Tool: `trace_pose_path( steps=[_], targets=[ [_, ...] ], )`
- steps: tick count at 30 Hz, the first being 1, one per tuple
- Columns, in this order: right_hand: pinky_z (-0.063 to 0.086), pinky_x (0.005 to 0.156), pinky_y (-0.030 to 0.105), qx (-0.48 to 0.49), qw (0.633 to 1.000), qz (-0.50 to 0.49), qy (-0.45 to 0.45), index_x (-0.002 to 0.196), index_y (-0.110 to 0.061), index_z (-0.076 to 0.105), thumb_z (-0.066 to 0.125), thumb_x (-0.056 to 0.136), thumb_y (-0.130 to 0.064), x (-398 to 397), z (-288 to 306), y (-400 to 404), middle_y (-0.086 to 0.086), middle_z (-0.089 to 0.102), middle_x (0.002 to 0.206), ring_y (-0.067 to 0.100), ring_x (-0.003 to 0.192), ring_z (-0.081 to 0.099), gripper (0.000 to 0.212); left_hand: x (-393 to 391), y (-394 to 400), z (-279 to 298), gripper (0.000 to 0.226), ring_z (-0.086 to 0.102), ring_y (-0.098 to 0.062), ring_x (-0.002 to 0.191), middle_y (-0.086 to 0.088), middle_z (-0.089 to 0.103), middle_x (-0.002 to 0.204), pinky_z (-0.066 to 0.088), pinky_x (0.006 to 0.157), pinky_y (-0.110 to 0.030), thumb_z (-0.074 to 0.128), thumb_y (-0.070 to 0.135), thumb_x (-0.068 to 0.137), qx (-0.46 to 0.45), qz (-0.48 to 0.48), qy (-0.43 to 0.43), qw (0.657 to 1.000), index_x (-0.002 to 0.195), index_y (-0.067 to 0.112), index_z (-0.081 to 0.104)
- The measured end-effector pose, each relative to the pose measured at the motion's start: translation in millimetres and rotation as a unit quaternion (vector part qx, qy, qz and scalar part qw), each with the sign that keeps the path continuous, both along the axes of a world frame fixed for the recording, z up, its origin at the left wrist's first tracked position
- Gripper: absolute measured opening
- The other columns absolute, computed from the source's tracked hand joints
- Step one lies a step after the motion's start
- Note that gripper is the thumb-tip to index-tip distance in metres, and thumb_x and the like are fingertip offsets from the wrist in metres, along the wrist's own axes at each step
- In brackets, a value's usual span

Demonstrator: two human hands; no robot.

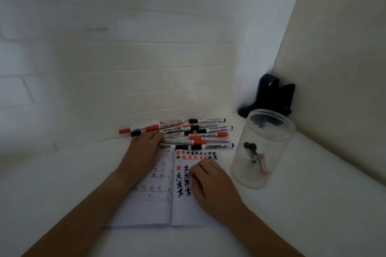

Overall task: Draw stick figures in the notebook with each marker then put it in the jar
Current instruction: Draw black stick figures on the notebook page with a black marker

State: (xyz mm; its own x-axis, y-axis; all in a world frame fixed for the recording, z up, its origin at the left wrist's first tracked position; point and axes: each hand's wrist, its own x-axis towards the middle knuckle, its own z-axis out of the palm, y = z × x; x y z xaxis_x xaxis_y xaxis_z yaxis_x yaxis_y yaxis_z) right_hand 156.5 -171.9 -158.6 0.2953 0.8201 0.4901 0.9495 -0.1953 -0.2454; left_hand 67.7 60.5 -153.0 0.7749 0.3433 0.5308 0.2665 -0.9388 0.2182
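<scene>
Red and black markers [188,133] lying crosswise (piled), left hand [144,148] touching

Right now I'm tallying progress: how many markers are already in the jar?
2, possibly 3: they lean together inside the clear jar, caps up, near its right wall. Overlap blurs the exact count.

head view, downward over notebook [167,194]
</scene>
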Motion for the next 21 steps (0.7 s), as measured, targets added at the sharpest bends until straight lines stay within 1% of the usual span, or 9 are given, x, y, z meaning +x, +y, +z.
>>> trace_pose_path(
  steps=[3,5,7,8,10,12,16,18,21],
  targets=[
    [0.049,0.078,0.032,-0.002,1.0,-0.004,0.015,0.103,-0.011,0.068,0.057,0.096,-0.012,-0.3,0.0,-0.2,0.002,0.063,0.101,0.019,0.092,0.055,0.013,-1.2,-4.1,5.7,0.028,0.055,-0.026,0.106,-0.004,0.062,0.111,0.039,0.091,-0.044,0.063,0.0,0.086,0.018,-0.003,0.007,1.0,0.107,0.019,0.066],
    [0.049,0.077,0.031,0.002,1.0,-0.007,0.022,0.103,-0.011,0.069,0.06,0.094,-0.011,-0.3,0.7,0.3,0.001,0.064,0.101,0.018,0.092,0.055,0.012,-3.3,-8.1,14.4,0.03,0.057,-0.027,0.102,-0.005,0.063,0.109,0.042,0.089,-0.043,0.064,-0.003,0.083,0.025,-0.018,-0.002,1.0,0.105,0.017,0.068],
    [0.05,0.077,0.031,0.0,1.0,-0.01,0.027,0.103,-0.012,0.068,0.061,0.093,-0.01,-1.2,2.4,0.9,0.0,0.063,0.101,0.017,0.093,0.055,0.013,-5.4,-13.7,21.2,0.028,0.058,-0.026,0.095,-0.006,0.062,0.109,0.048,0.081,-0.039,0.062,-0.003,0.085,-0.003,-0.031,-0.019,0.999,0.106,0.015,0.068],
    [0.05,0.077,0.032,0.0,1.0,-0.011,0.026,0.103,-0.013,0.068,0.061,0.093,-0.01,-1.5,2.6,1.2,0.0,0.063,0.101,0.017,0.093,0.054,0.013,-6.2,-17.2,21.6,0.026,0.057,-0.024,0.096,-0.005,0.061,0.11,0.049,0.079,-0.036,0.061,0.0,0.088,-0.019,-0.038,-0.017,0.999,0.108,0.015,0.067],
    [0.05,0.078,0.032,-0.001,1.0,-0.01,0.029,0.103,-0.013,0.068,0.061,0.093,-0.01,-1.3,2.2,1.3,0.0,0.063,0.102,0.016,0.094,0.054,0.012,-7.4,-22.1,18.9,0.028,0.055,-0.022,0.102,-0.004,0.058,0.114,0.049,0.083,-0.037,0.059,0.004,0.091,-0.018,-0.049,0.001,0.999,0.116,0.015,0.066],
    [0.049,0.08,0.03,-0.005,0.999,-0.009,0.043,0.104,-0.013,0.068,0.061,0.094,-0.01,-1.3,2.2,0.9,-0.002,0.063,0.103,0.015,0.095,0.053,0.013,-7.5,-20.1,16.5,0.033,0.054,-0.022,0.106,-0.005,0.057,0.118,0.049,0.089,-0.038,0.059,0.003,0.09,-0.013,-0.046,0.012,0.999,0.12,0.015,0.064],
    [0.047,0.081,0.025,-0.005,0.998,-0.004,0.055,0.105,-0.013,0.07,0.062,0.094,-0.009,0.0,3.1,-0.3,-0.003,0.063,0.103,0.011,0.096,0.052,0.014,-5.9,-9.4,12.2,0.036,0.052,-0.024,0.112,-0.006,0.058,0.124,0.046,0.096,-0.042,0.06,0.002,0.089,-0.031,-0.032,0.019,0.999,0.122,0.016,0.061],
    [0.046,0.082,0.024,-0.003,0.998,-0.001,0.061,0.105,-0.013,0.07,0.062,0.094,-0.009,0.3,3.8,-1.2,-0.003,0.062,0.103,0.011,0.096,0.051,0.014,-6.2,-3.8,9.4,0.035,0.052,-0.024,0.112,-0.006,0.059,0.123,0.045,0.096,-0.042,0.059,0.003,0.091,-0.021,-0.035,0.025,0.999,0.122,0.017,0.061],
    [0.045,0.084,0.023,-0.01,0.998,-0.002,0.068,0.108,-0.014,0.07,0.062,0.095,-0.01,0.8,4.3,-2.5,-0.003,0.062,0.105,0.01,0.098,0.052,0.016,-5.6,3.6,8.7,0.03,0.051,-0.025,0.108,-0.006,0.061,0.116,0.045,0.092,-0.043,0.06,0.009,0.093,-0.005,-0.032,0.041,0.999,0.122,0.017,0.066]
  ],
)
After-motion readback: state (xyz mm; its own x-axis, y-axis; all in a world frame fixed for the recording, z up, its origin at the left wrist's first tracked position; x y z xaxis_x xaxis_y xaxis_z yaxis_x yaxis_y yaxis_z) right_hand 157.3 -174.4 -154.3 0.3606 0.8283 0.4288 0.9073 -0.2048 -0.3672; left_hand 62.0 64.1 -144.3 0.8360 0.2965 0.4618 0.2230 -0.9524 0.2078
